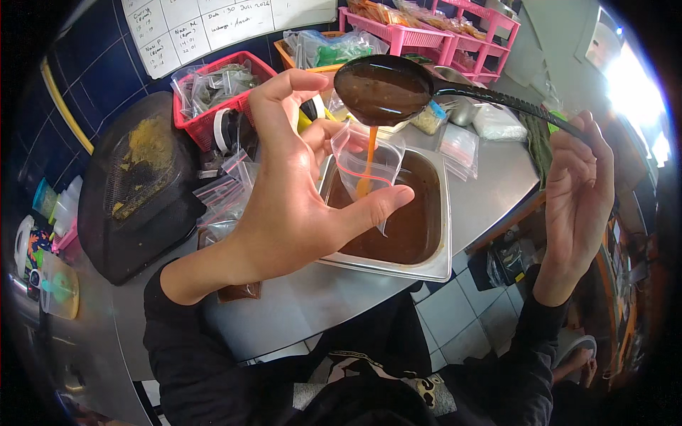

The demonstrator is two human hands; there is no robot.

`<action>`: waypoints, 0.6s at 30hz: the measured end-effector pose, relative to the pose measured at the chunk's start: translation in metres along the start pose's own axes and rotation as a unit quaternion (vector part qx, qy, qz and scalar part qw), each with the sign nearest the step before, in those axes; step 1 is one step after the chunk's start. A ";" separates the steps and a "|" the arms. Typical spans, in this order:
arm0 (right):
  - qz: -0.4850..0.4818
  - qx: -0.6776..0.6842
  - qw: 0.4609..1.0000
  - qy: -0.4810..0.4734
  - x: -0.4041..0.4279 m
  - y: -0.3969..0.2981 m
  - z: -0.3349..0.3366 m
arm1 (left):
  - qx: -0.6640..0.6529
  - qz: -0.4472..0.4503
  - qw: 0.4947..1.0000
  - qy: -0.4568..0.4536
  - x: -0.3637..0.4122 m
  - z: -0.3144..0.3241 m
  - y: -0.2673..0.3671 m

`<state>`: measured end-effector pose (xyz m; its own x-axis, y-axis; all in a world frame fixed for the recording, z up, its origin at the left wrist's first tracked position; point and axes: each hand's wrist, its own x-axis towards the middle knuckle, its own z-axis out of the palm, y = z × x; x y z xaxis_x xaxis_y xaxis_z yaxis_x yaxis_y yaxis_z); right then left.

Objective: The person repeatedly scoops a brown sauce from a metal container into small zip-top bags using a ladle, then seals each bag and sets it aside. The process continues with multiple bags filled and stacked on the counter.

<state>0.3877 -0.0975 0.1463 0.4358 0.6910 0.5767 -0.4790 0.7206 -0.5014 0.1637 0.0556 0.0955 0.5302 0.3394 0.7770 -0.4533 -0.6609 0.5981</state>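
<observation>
My left hand (290, 205) holds a small clear zip bag (349, 168) by its rim, its red-striped mouth spread apart. Over that mouth, my right hand (578, 197) grips the handle end of a black ladle-like spoon (391, 88) full of brown sauce. A thin orange-brown stream (372, 144) runs from the spoon down into the bag, where a little has pooled at the bottom. Directly below, a rectangular stainless steel pan (445, 229) contains more brown sauce (413, 234). Part of the pan is hidden behind my left hand and the bag.
Empty zip bags (229, 186) and a filled sauce pouch (240, 291) lie left on the steel table (298, 309). More zip bags (458, 149) lie right. Behind are a red basket (197, 128) and a pink rack (426, 37). A dark mesh-topped object (144, 213) stands left.
</observation>
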 end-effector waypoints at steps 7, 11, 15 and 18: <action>-0.059 -0.094 0.993 -0.026 -0.007 0.000 -0.004 | 0.020 0.009 1.000 0.002 -0.001 -0.002 0.001; -0.090 -0.153 0.983 -0.039 -0.010 -0.004 -0.002 | 0.010 -0.011 0.999 0.030 -0.002 0.001 0.004; -0.127 -0.186 0.974 -0.034 -0.014 -0.005 -0.001 | -0.002 -0.011 0.999 0.036 -0.001 0.000 0.003; -0.165 -0.216 0.962 -0.022 -0.016 -0.003 0.000 | 0.006 0.004 1.000 0.030 -0.001 -0.001 0.000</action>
<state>0.3820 -0.1109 0.1383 0.4718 0.4236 0.7733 0.0464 0.8639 -0.5016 0.1625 0.0560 0.0953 0.4833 0.3736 0.7917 -0.4478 -0.6716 0.5903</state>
